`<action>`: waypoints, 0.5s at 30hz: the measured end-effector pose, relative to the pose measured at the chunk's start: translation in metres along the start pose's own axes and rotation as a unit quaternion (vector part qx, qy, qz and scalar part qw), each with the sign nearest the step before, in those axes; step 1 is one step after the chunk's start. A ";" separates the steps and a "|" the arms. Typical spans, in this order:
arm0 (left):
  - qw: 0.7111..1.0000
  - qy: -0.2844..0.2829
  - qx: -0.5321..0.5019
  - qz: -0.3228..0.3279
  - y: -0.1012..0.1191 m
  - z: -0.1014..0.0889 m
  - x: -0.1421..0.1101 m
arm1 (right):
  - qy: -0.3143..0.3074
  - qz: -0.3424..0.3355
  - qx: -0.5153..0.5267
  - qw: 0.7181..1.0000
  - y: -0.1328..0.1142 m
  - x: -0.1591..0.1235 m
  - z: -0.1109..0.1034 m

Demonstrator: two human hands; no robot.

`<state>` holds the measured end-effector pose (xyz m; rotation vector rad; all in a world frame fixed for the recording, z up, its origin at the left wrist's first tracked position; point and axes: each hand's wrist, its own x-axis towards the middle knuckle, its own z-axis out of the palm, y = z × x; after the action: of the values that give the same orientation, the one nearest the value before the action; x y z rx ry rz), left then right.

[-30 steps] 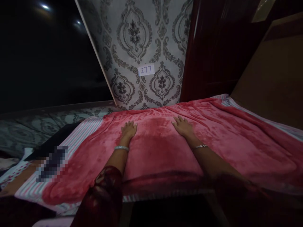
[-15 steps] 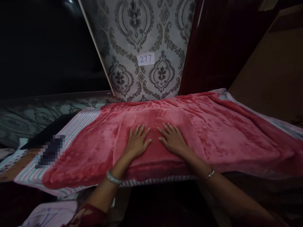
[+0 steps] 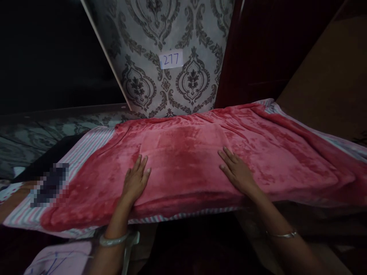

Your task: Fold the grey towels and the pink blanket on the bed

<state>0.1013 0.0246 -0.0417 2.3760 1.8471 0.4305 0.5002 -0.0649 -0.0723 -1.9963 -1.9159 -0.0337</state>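
A plush red-pink blanket (image 3: 183,160) lies spread across the surface before me, with a folded rectangular piece of the same plush raised in its middle. My left hand (image 3: 136,179) rests flat at the left edge of that folded piece, fingers outstretched. At its right edge my right hand (image 3: 236,172) lies palm down, fingers extended. Neither hand grips anything. Darker brushed patches run down the middle of the plush. Under the blanket, a striped cloth (image 3: 88,147) shows at the left side, along the front and at the far right corner.
Behind the blanket stands a patterned wall (image 3: 169,88) bearing a paper label (image 3: 171,59) marked 277. A large black screen (image 3: 54,57) is at the left, a dark red panel (image 3: 258,57) at the right. A pale pink seat-like object (image 3: 61,258) sits at the lower left.
My hands have slid apart from the middle of the folded piece to its left and right edges. The view has tilted slightly downward.
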 end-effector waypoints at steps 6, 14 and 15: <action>0.998 0.029 -0.059 -0.004 -0.007 0.005 0.003 | 0.021 -0.026 0.057 0.998 0.008 0.001 0.000; 0.983 0.046 0.072 0.162 0.015 -0.013 -0.051 | 0.034 -0.036 -0.013 0.999 -0.018 -0.054 -0.016; 0.978 0.031 0.086 0.185 0.018 -0.013 -0.055 | 0.027 -0.055 -0.017 0.998 -0.024 -0.057 -0.016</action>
<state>0.1023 -0.0340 -0.0331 2.8672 1.5142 0.3928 0.4771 -0.1240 -0.0666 -1.8887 -2.0013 -0.1488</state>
